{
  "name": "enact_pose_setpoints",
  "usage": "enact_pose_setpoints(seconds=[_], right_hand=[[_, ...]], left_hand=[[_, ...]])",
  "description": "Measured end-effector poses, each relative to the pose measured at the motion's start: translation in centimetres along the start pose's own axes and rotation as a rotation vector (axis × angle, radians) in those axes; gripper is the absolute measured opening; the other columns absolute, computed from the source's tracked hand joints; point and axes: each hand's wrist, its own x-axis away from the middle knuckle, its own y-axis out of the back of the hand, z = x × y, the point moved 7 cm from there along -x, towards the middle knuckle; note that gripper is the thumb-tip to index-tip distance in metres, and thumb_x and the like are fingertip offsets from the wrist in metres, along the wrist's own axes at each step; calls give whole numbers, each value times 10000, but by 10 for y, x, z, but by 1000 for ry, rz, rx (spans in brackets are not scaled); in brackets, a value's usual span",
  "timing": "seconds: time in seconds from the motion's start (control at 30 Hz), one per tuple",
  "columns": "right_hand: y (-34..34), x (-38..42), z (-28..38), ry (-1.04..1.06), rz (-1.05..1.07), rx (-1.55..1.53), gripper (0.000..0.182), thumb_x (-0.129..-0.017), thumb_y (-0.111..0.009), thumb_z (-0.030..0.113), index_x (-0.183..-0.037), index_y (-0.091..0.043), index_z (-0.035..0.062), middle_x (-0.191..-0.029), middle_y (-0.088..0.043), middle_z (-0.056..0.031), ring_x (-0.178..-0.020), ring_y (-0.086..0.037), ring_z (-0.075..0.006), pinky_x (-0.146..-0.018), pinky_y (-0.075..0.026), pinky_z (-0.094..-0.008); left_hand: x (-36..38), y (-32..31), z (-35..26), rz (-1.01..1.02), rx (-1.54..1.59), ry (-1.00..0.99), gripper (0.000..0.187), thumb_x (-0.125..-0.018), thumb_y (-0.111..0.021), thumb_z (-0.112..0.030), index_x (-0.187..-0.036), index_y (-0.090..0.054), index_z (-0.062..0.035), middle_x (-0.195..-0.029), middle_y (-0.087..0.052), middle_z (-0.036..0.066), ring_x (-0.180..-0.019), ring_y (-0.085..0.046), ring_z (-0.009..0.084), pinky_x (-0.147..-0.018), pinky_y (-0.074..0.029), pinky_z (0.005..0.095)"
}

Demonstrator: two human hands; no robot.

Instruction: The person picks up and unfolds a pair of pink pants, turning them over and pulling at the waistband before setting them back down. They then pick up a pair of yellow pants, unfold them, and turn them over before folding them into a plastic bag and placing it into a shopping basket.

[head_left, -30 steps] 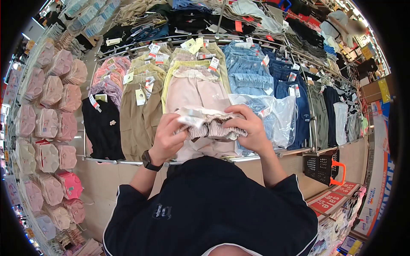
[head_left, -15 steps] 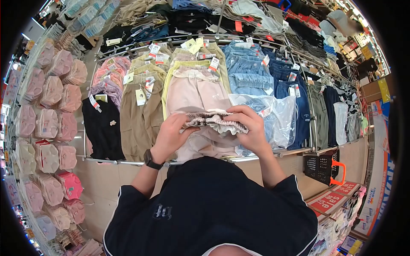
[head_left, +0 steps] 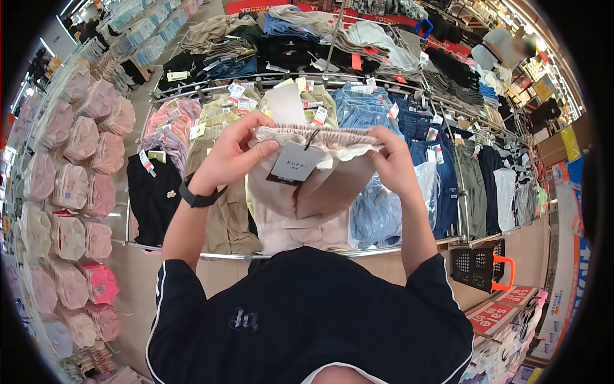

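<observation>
Pale pink pants (head_left: 336,185) with a gathered elastic waistband and white ruffle hang between my hands, above the display. My left hand (head_left: 240,150) is closed on the left end of the waistband, thumb on the front. The other end is pinched in my right hand (head_left: 393,160), whose fingertips are partly behind the cloth. A grey hang tag (head_left: 296,165) marked KUPAI dangles from the waistband on a dark string. Directly below lies another pale pink garment (head_left: 307,237) on the rack. Khaki pants (head_left: 231,221) lie to the left, and light blue jeans (head_left: 377,217) to the right, partly under clear plastic.
A metal rail (head_left: 358,252) runs along the display's near edge. Packaged pink items (head_left: 70,185) hang at the left. A black basket (head_left: 472,267) with an orange handle stands on the floor at right, near red sale signs (head_left: 489,319). Another person (head_left: 499,48) is at the far right.
Both hands have raised the pink pants off the display and forward. The waistband is now spread wider between them, and the grey tag has come into view.
</observation>
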Motion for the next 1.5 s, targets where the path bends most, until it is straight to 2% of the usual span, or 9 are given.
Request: enact_pose_setpoints(seconds=[0.13, 0.27, 0.33, 0.47, 0.83, 0.9, 1.17, 1.4, 1.5], right_hand=[[16, -12, 16, 37, -136, -85, 271, -784, -548, -107, -994, -629, 44, -687, -503, 33, -530, -357, -21, -497, -313, -215], [27, -10, 43, 134, -242, -77, 277, -824, -578, -78, -1071, -617, 44, -778, -568, 6, -600, -428, -15, -528, -350, -200], [29, -6, 78, 230, -404, -203, 299, -835, -604, -63, -1115, -598, 43, -854, -613, -17, -676, -503, -22, -569, -390, -192], [24, -14, 54, 31, -204, -273, 318, -860, -648, -6, -1167, -575, 28, -1011, -660, -57, -892, -599, -82, -732, -474, -212], [11, -1, 27, -138, -320, -200, 183, -865, -712, 142, -881, -590, 7, -754, -641, -3, -654, -539, -39, -547, -437, -227], [-2, 9, 59, 57, -413, -59, 226, -859, -721, 168, -858, -562, 8, -680, -613, -12, -585, -517, -40, -486, -408, -231], [-56, 19, 97, 442, 97, -47, 308, -867, -497, -96, -1157, -574, -25, -1156, -584, -207, -1031, -609, -345, -854, -496, -391], [-60, 27, 69, 236, -71, -231, 542, -824, -632, -33, -1314, -400, -34, -1180, -560, -184, -1154, -554, -280, -933, -467, -362], [-55, 26, 62, 102, -291, -221, 704, -801, -685, -28, -1382, -287, -14, -1180, -510, -148, -1136, -541, -237, -956, -458, -349]], left_hand=[[1, -3, -73, -189, -643, -418, 174, -822, -629, 44, -975, -570, -15, -912, -588, 53, -778, -571, 109, -592, -442, 272], [17, 1, -112, -461, -478, -522, 256, -799, -629, 87, -1038, -615, -2, -982, -622, 117, -824, -629, 191, -616, -478, 306], [21, 5, -109, -541, -491, -414, 252, -817, -696, -13, -1058, -623, -6, -872, -646, 88, -676, -595, 140, -568, -452, 281], [13, 7, -68, -384, -462, -168, 237, -864, -703, -142, -1032, -605, -7, -809, -646, 48, -655, -528, 63, -576, -426, 251], [18, -15, -17, -429, -1, -73, 201, -963, -579, -125, -1107, -542, 10, -937, -651, 60, -859, -556, 78, -768, -451, 236], [21, -32, -8, -370, -8, -70, 287, -965, -575, -129, -1192, -491, 25, -1025, -634, 80, -916, -558, 93, -814, -453, 255], [19, -60, -16, -243, 191, -125, 882, -753, -842, -181, -1385, -257, 9, -1290, -493, 108, -1194, -496, 174, -995, -422, 320], [16, -70, 4, -182, 435, -93, 704, -797, -803, -140, -1317, -349, -1, -1204, -562, 92, -1129, -558, 162, -949, -464, 305], [20, -77, 14, -143, 364, -36, 357, -907, -673, -113, -1161, -433, -38, -1015, -626, 63, -948, -592, 93, -788, -471, 248]])
